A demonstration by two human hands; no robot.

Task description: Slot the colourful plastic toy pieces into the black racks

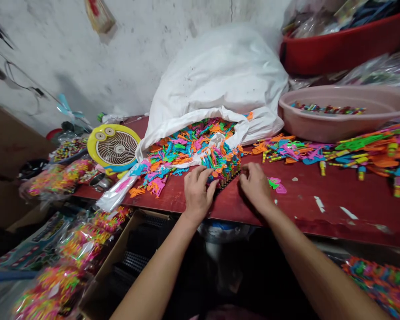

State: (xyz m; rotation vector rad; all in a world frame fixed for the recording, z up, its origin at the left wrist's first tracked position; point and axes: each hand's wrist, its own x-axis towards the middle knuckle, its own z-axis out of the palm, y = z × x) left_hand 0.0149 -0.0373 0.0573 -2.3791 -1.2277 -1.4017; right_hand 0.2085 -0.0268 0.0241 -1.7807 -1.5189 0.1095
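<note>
A dark holder (224,184) filled with small upright plastic pieces (225,162) in orange, green, blue and pink stands near the table's front edge. At its left front corner is my left hand (198,191), thumb and fingers curled in against the pieces; what lies between the fingertips is unclear. My right hand (255,184) sits by the holder's right end with its fingers bent together, and their tips hide whatever they hold. Behind the holder, a large white sack (220,75) spills a heap of loose colourful plastic pieces (183,144) onto the red table (306,204).
A yellow fan (115,149) stands left of the sack. On the right are a pink basin (340,129), a red tub (346,49) and piled plastic toys (380,155). Below left, bagged pieces (83,242) lie beside a cardboard box (110,262) of black racks.
</note>
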